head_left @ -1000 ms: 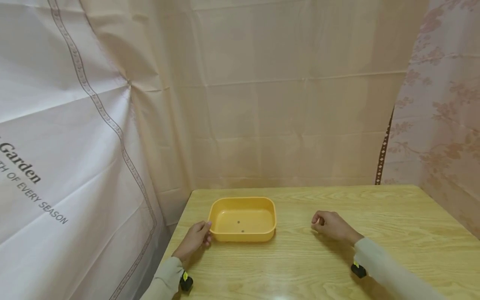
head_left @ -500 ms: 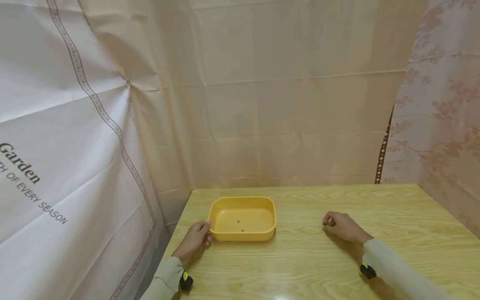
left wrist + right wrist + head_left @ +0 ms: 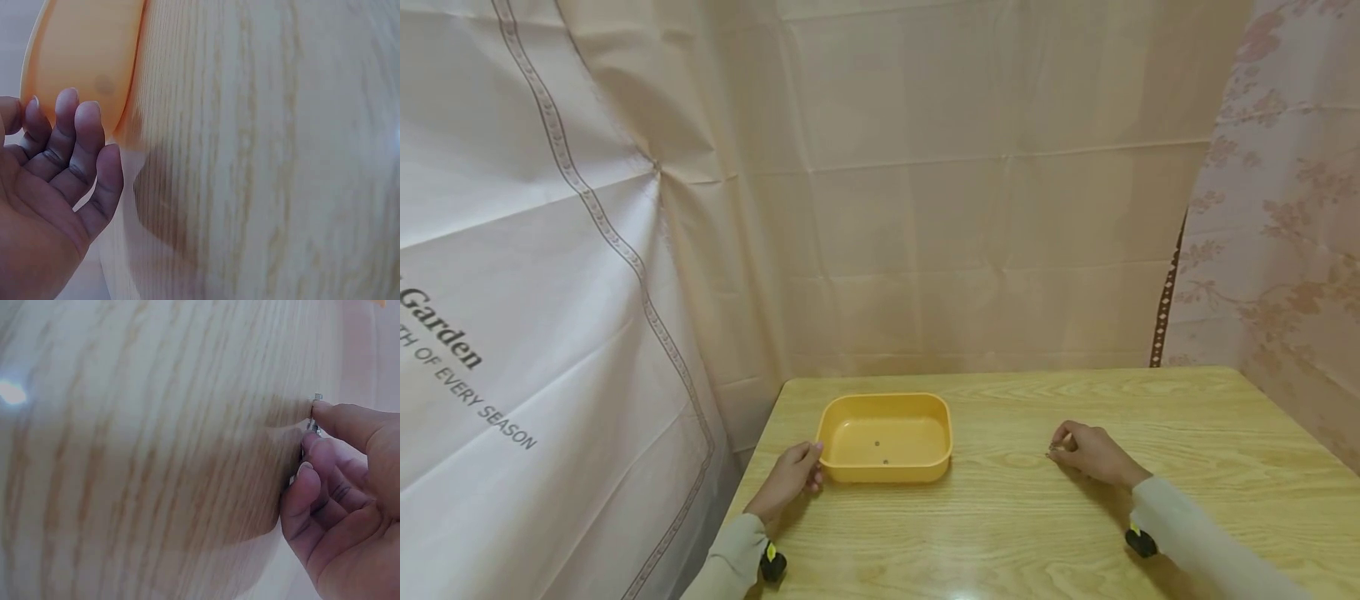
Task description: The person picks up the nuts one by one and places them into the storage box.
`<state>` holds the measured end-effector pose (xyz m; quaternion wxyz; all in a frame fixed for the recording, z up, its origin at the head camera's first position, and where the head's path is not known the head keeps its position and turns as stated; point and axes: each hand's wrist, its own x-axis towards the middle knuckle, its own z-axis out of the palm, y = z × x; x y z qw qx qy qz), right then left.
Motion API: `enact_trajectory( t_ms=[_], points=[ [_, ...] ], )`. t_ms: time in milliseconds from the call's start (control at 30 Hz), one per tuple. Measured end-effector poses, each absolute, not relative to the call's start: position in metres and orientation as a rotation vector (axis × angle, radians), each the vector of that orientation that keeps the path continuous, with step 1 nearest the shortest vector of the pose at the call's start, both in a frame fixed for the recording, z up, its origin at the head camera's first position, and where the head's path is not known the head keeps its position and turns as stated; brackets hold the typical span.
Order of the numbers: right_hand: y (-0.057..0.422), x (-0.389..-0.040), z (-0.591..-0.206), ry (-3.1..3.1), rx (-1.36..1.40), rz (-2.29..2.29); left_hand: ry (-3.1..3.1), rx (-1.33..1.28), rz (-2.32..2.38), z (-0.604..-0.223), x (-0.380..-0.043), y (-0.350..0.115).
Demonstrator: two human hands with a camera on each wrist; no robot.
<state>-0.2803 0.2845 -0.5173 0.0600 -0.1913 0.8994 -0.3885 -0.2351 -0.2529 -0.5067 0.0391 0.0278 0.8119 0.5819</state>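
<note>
A yellow plastic tub [image 3: 883,473] stands at the left of the table. Two small dark round pieces [image 3: 877,443] lie in its bottom. My left hand [image 3: 790,479] pinches the tub's near left rim between thumb and forefinger; in the left wrist view its other fingers curl loosely beside the wall [image 3: 81,50]. Well to the right of the tub, my right hand [image 3: 1092,452] is low at the table with fingers curled. Small silvery metal pieces [image 3: 314,429] show at its thumb and fingertips, right at the table surface; their exact kind is too small to tell.
The wood-grain table [image 3: 970,533] carries the tub and both hands. Beige cloth [image 3: 962,208] hangs behind it, with a white printed cloth [image 3: 550,333] at the left and a floral one [image 3: 1292,250] at the right. Each wrist wears a black camera [image 3: 1141,542].
My right hand has slid to the right, away from the tub, and small metal pieces now show at its fingertips. The left hand and the tub have stayed put.
</note>
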Motion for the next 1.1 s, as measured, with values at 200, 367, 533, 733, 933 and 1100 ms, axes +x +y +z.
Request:
enact_trajectory(
  t_ms=[200,367,533,733,933,1100],
  points=[
    [0.2857,-0.2821,-0.5178,2.712,-0.568,-1.154,2.499,0.092,1.776,-0.5073,-0.2358,-0.2531],
    [0.2868,-0.2834,-0.5198,2.709,-0.525,-1.147,2.487,0.094,1.787,-0.5074,-0.2363,-0.2533],
    [0.288,-0.2822,-0.5179,2.678,-0.443,-1.17,2.481,0.091,1.794,-0.5076,-0.2362,-0.2536],
    [0.2881,-0.2797,-0.5136,2.646,-0.397,-1.172,2.477,0.082,1.797,-0.5076,-0.2355,-0.2545],
    [0.2906,-0.2815,-0.5139,2.664,-0.451,-1.137,2.49,0.082,1.793,-0.5088,-0.2353,-0.2548],
    [0.2944,-0.2833,-0.5187,2.676,-0.462,-1.127,2.506,0.094,1.759,-0.5085,-0.2365,-0.2558]
  ],
)
